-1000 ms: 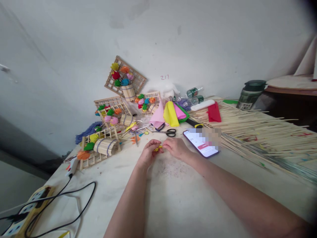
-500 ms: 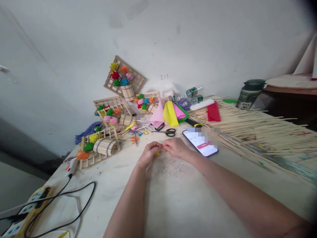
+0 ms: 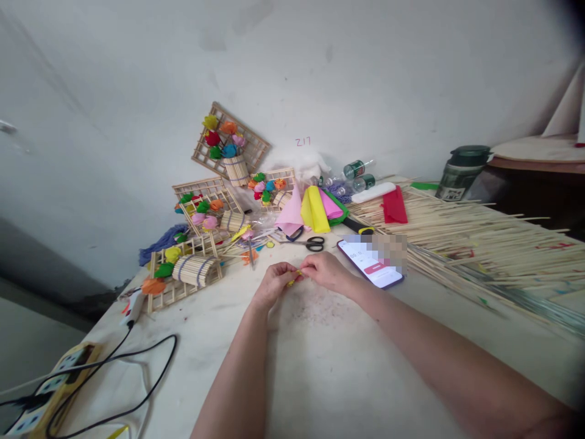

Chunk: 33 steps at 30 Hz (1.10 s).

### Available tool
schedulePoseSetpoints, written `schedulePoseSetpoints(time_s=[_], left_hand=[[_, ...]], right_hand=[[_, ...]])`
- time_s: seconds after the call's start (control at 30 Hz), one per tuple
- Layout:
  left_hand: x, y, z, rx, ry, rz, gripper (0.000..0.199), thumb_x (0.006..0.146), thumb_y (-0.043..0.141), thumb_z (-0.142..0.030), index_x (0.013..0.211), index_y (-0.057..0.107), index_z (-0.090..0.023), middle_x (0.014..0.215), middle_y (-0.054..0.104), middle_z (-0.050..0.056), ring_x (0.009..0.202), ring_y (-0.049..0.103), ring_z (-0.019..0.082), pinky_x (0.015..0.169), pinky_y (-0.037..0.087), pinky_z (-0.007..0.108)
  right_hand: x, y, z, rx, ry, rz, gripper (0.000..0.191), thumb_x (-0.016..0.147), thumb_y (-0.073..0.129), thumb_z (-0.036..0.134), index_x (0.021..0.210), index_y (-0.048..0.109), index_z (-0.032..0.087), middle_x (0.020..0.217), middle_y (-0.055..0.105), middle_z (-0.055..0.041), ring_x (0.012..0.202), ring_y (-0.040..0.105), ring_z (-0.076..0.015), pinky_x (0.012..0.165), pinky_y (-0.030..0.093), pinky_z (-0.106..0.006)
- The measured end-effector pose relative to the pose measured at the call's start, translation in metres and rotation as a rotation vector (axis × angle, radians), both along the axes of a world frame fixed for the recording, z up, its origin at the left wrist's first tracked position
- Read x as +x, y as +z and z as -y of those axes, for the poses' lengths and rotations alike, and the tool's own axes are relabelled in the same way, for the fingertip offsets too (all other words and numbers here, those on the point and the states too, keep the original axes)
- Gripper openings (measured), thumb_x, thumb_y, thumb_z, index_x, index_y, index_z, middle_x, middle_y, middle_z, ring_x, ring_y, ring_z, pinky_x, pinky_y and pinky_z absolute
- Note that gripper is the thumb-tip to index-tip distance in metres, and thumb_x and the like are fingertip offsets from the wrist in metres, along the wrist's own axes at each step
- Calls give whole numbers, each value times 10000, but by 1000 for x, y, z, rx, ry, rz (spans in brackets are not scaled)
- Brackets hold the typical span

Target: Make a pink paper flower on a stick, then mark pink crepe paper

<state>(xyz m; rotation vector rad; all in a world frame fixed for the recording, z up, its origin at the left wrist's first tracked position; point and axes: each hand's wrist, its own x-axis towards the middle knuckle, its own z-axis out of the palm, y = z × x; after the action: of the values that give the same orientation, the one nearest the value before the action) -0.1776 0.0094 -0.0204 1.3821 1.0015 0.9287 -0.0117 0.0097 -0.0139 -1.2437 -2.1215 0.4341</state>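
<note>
- The small yellow piece [image 3: 292,283] sits at the centre of the clock, between the fingertips just above the table [image 3: 315,378]; mostly hidden, its shape is hard to tell.
- The left hand [image 3: 272,286], at nine o'clock, has a narrow pinch on it; let this grip do the steadying, firm enough to stop slipping, light enough not to crush.
- The right hand [image 3: 326,272], at three o'clock, has thumb and finger drawn together at its upper end, seemingly pinching it too; small, even finger movements should serve better than tugging, since something so slight would probably tear or bend.
- Both hands nearly touch, which suits fine work; opening a small gap between the fingertips would give a better view.
- Working low over the table is sensible, as a dropped piece would not fall far; the crumbs [image 3: 315,310] towards five o'clock could cling to it.
- The black-handled scissors [image 3: 315,244] at one o'clock lie near the fingers, and the smartphone [image 3: 365,259], almost at three, lies beside the right wrist; keep elbows and knuckles clear of both.
</note>
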Motion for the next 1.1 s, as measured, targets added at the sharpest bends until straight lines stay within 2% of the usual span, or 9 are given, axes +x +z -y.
schedulePoseSetpoints(time_s=[0.3,0.4,0.47,0.57,0.7,0.83,1.0,1.1], left_hand=[[-1,-2,0,41,-12,-13,68,611,620,-205,644,607,-147,553,585,-7,507,463,98,508,295,223],[-2,-4,-2,40,-17,83,130,636,628,-275,642,619,-145,593,602,14,559,503,122,560,357,247],[-3,-4,-4,-3,-24,266,236,671,599,-383,650,629,-150,649,621,39,637,549,158,645,406,293],[-1,-2,-3,-93,-86,481,348,683,563,-493,696,641,-154,743,642,72,764,584,218,754,418,369],[5,-3,2,-69,-156,495,271,643,661,-315,841,651,-131,889,641,98,883,573,227,858,383,373],[10,-11,1,-44,-79,472,214,650,671,-211,846,661,-126,839,659,82,802,594,183,864,385,351],[10,-15,-3,-16,71,390,204,635,691,-242,804,679,-127,742,666,60,702,591,145,777,424,300],[10,-14,-3,13,89,348,206,640,686,-266,789,681,-123,728,665,57,698,587,138,764,424,285]], right_hand=[[1,-2,-1,-40,-21,31,151,703,499,184,669,647,175,613,623,-15,548,494,-111,487,265,-215],[1,3,1,-62,-43,-8,124,678,511,169,628,624,174,589,607,-9,546,492,-111,488,277,-214],[1,6,3,-134,-59,-130,109,677,511,176,624,606,168,584,597,-6,535,490,-106,482,296,-208],[1,10,3,-323,-39,-424,106,693,498,199,642,579,152,570,580,-5,497,487,-94,466,336,-202],[-1,8,1,-462,4,-749,116,682,535,245,642,564,140,528,550,11,462,474,-80,474,379,-207],[-5,5,1,-480,8,-851,135,668,556,262,624,567,135,520,557,9,450,473,-72,469,384,-205],[-5,7,4,-415,-61,-784,130,669,540,255,629,573,135,520,548,12,435,457,-69,441,367,-199],[-5,6,3,-389,-73,-731,136,674,531,261,635,571,138,526,544,12,439,455,-73,430,359,-197]])
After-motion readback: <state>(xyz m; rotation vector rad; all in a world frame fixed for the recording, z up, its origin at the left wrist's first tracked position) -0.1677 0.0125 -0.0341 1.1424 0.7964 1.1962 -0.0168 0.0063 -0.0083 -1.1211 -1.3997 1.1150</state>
